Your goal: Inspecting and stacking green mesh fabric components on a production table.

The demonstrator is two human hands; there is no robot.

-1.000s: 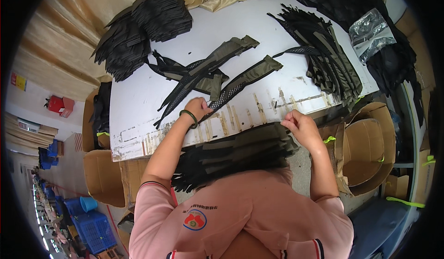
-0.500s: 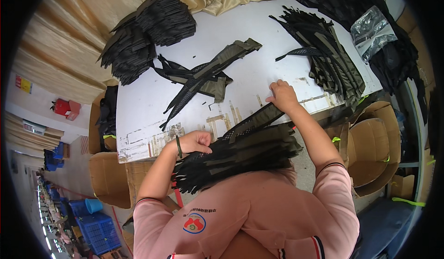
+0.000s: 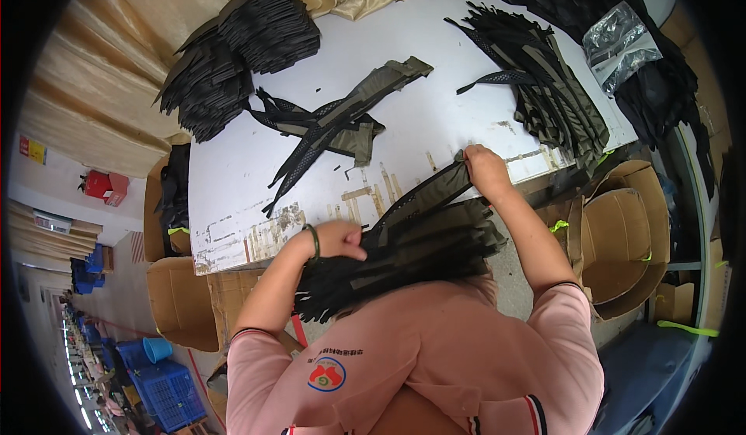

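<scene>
A bundle of black and olive fabric strips [image 3: 420, 245] lies across my lap at the table's near edge. My right hand [image 3: 488, 174] pinches the far end of one strip [image 3: 432, 189], an olive one with black mesh edging, lifted slantwise above the bundle. Over the bundle's left part, my left hand [image 3: 339, 241] has its fingers curled closed; what they grip, if anything, is hidden. Farther in on the white table [image 3: 420, 132], a few similar strips [image 3: 342, 120] lie crossed. A thick pile of such strips [image 3: 548, 85] rests at the right.
Stacks of black pieces [image 3: 268, 27] stand at the back left. Black cloth [image 3: 660, 101] with a clear plastic bag [image 3: 620, 50] on it covers the back right corner. Cardboard boxes [image 3: 180, 303] stand at both sides of the table. Blue crates [image 3: 162, 384] are on the floor at left.
My right hand has closed on the strip's end and raised it slightly. The left hand has shifted a little to the right over the bundle.
</scene>
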